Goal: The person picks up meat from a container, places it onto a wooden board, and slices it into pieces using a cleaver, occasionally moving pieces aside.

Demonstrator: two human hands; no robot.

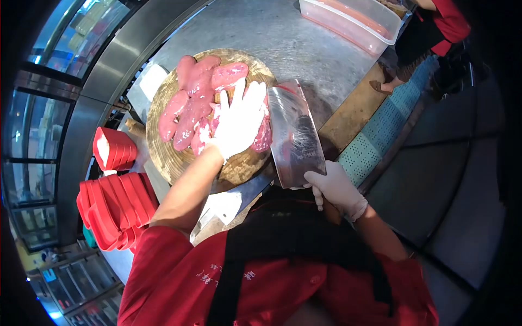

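Pink, glossy meat pieces (194, 115) lie on the round wooden block (236, 173), most heaped left of the left hand's fingers, one just beyond their tips, others partly under the hand and showing at its right edge. Left hand (241, 122), in a white glove: fingers straight, a little spread, laid over the meat, not clenched. Cleaver (296, 133), broad-bladed, just right of those fingers, blade reaching forward from the right hand (338, 187), also gloved. Right fingers closed round its handle, thumb against the blade's near end. Block sits on the metal desk (234, 24). Left of both hands: red trays (117, 209), stacked, and a smaller stack of red containers (122, 150) just beyond. Far right of the left fingertips, a translucent tub (348, 30) with reddish contents. Past it, a person (429, 41) in red and black.
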